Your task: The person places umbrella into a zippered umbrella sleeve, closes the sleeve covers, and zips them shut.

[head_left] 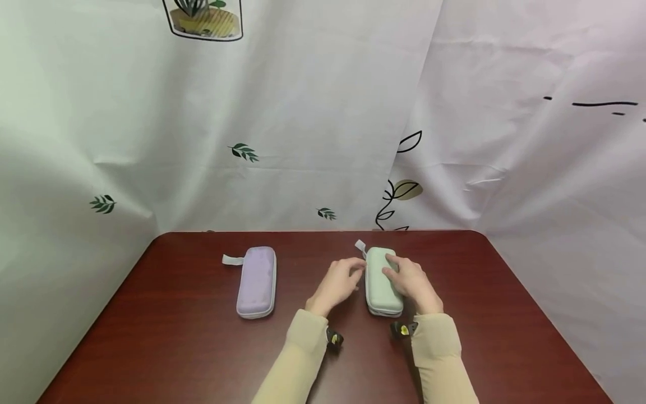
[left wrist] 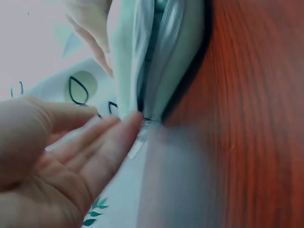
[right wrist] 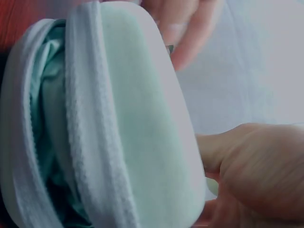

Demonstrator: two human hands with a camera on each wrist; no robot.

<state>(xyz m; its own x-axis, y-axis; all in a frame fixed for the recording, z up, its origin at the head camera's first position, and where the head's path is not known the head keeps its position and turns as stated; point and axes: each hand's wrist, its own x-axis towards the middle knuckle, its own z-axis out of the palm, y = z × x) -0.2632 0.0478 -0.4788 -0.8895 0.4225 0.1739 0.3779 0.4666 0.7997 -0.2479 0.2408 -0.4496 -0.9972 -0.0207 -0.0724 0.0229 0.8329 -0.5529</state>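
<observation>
A pale green zip case lies on the table at the right of centre, with a light tab at its far left corner. My right hand rests on its lid from the right, thumb and forefinger spread over the top; its other fingers are hidden. At the case's left side, my left hand reaches towards the far end. Its fingers are extended, with the thumb apart, and the fingertips touch or nearly touch the zip edge in the left wrist view. The zip is parted at the near end, showing darker green lining.
A lilac zip case with a white strap lies to the left on the dark red-brown table. Behind the table hangs a pale printed curtain. A small black device sits at each wrist.
</observation>
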